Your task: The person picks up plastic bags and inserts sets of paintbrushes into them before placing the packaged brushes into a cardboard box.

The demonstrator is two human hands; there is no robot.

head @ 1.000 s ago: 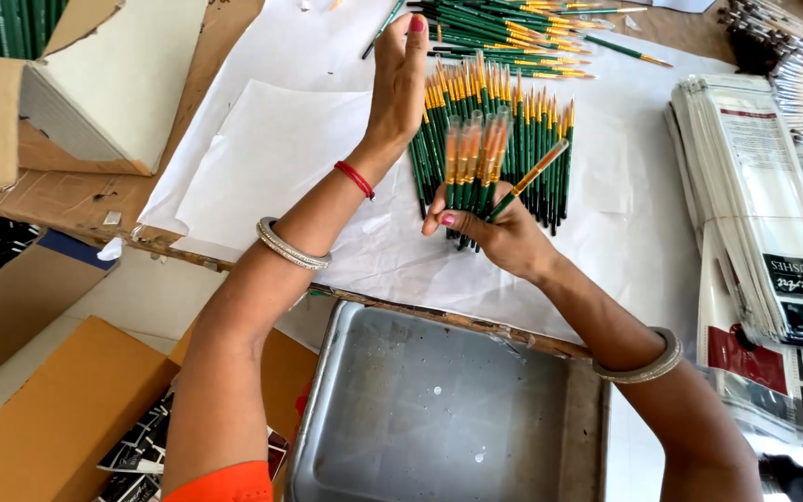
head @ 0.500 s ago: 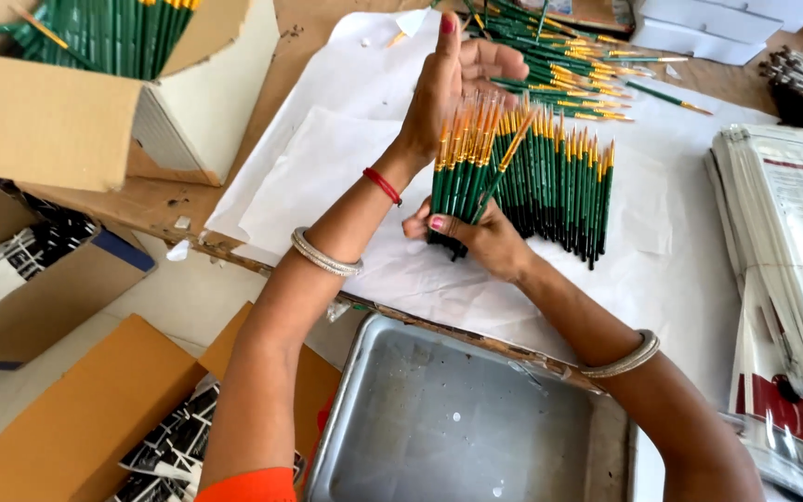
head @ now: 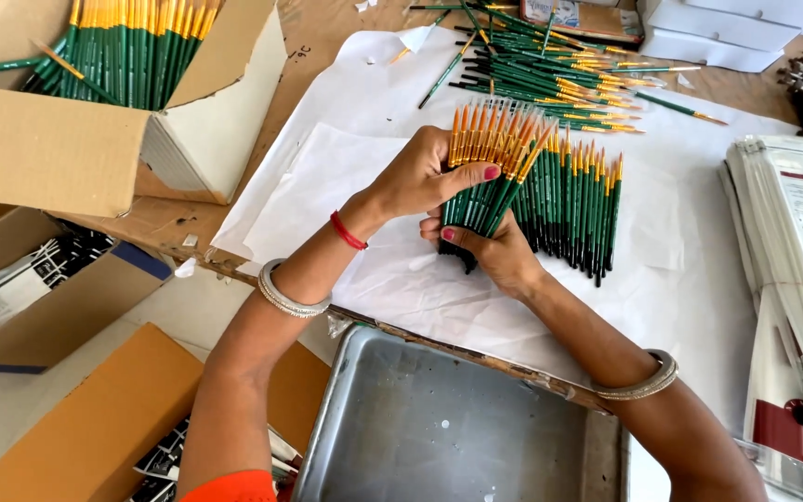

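Note:
Both my hands grip one bundle of green pencils [head: 494, 172] with yellow-orange ends, held just above white paper [head: 364, 139] on the table. My left hand [head: 425, 177] wraps the bundle from the left with the thumb across its front. From below, my right hand [head: 490, 251] cups the dark tips. Beside the bundle on the right, a flat row of pencils [head: 578, 209] of the same kind lies on the paper. A loose pile of pencils [head: 550, 79] lies farther back.
A cardboard box [head: 95, 139] full of green pencils stands at the left. A metal tray [head: 457, 428] sits below the table edge. Flat printed packets [head: 801, 260] are stacked at the right, white boxes [head: 727, 28] at the back, more cartons [head: 58, 307] lower left.
My left hand came down from above the pencils and closed on the bundle that my right hand holds. The view shifted so the box at the left shows more.

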